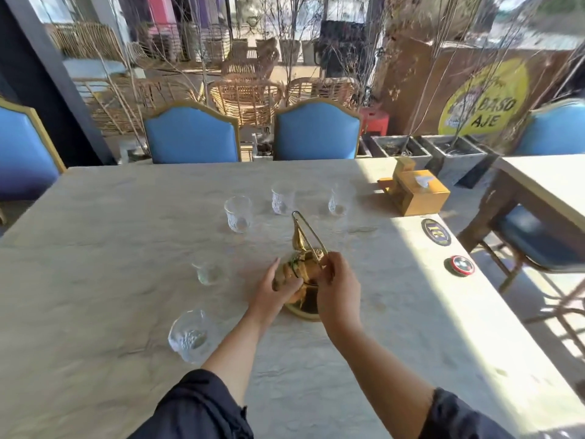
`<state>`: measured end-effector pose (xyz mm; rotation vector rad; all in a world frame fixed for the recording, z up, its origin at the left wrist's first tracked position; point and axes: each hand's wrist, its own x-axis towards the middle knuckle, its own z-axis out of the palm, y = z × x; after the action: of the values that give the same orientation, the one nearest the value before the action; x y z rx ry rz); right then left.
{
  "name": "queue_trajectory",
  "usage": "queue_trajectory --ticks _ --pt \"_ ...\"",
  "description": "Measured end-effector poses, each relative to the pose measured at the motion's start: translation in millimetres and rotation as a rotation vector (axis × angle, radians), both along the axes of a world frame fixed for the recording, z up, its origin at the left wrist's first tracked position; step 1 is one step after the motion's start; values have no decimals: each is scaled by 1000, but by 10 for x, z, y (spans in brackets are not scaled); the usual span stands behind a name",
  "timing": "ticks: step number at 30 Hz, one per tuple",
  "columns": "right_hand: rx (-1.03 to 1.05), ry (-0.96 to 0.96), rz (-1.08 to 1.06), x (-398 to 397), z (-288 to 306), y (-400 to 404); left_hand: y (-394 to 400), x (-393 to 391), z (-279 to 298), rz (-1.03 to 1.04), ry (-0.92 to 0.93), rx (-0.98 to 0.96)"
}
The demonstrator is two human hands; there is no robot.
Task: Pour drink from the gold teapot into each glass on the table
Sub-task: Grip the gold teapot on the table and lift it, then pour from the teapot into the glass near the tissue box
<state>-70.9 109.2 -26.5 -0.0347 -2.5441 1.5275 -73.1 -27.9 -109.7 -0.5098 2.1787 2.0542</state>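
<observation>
The gold teapot (302, 270) stands on a gold saucer (300, 312) in the middle of the pale marble table (110, 248), its tall thin handle rising behind it. My left hand (278, 288) cups the pot's left side. My right hand (337, 288) pinches the base of the handle on the right. Several clear glasses stand around it: three at the back (238, 213), (282, 198), (338, 199), one to the left (207, 273) and one near the front left (191, 335). Whether they hold drink is hard to tell.
A yellow tissue box (414, 193) sits at the back right of the table. Two round coasters (436, 231), (459, 265) lie near the right edge. Blue chairs (316, 131) line the far side, and another table (544, 182) stands to the right.
</observation>
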Motion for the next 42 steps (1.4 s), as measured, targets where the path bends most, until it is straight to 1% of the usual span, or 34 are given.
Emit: queue_trajectory --ticks 3,7,9,13,16,19,23,27,32,38,42 --pt "-4 -2 36 -10 7 93 62 -16 17 13 -6 57" --pt "31 -15 61 -58 53 222 156 -30 88 24 -4 56" --pt "53 -3 48 -149 129 280 211 -44 139 13 27 22" --pt "62 8 25 -430 394 381 371 -212 361 -11 163 -69" --pt "71 47 -9 -692 620 461 488 -462 546 -97 268 -196" --pt "74 59 -38 -995 793 566 600 -738 696 -182 293 -222" --pt "73 49 -38 -1376 895 699 750 -1095 801 -216 237 -207" --pt "84 2 -25 -1723 937 791 895 -1360 852 -177 131 -55" --pt "122 -13 40 -2056 916 885 1051 -1560 774 -156 63 83" --pt "158 4 105 -2298 831 933 1156 -1690 675 -130 40 87" --pt "207 -2 119 -2412 835 894 1170 -1739 700 -142 -27 142"
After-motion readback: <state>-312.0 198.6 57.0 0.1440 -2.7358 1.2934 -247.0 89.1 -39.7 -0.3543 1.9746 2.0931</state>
